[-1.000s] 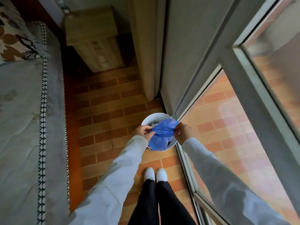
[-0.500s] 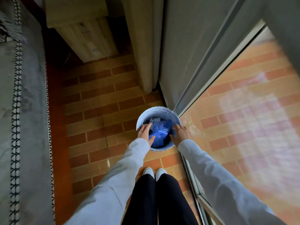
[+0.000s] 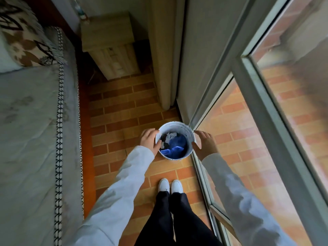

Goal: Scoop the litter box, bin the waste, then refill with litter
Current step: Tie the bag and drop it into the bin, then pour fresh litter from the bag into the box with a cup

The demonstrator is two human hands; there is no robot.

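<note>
A round white waste bin [image 3: 189, 139] stands on the brick floor by the glass door frame. Inside it lies a crumpled blue plastic bag [image 3: 176, 147] among dark and white scraps. My left hand [image 3: 150, 140] is at the bin's left rim, fingers relaxed, thumb near the edge. My right hand [image 3: 204, 143] hovers by the bin's right side with fingers spread. Neither hand holds anything. No litter box or scoop is in view.
A bed [image 3: 30, 139] with a patterned pillow [image 3: 24, 43] fills the left. A wooden nightstand [image 3: 110, 43] stands at the far end of the narrow brick aisle. A curtain [image 3: 164, 59] and glass sliding door [image 3: 248, 139] bound the right. My white shoes [image 3: 170, 185] stand just behind the bin.
Both hands pinched the blue bag above the bin a second ago. They lowered it in and let go. Now the hands are apart at the bin's sides and the bag lies inside.
</note>
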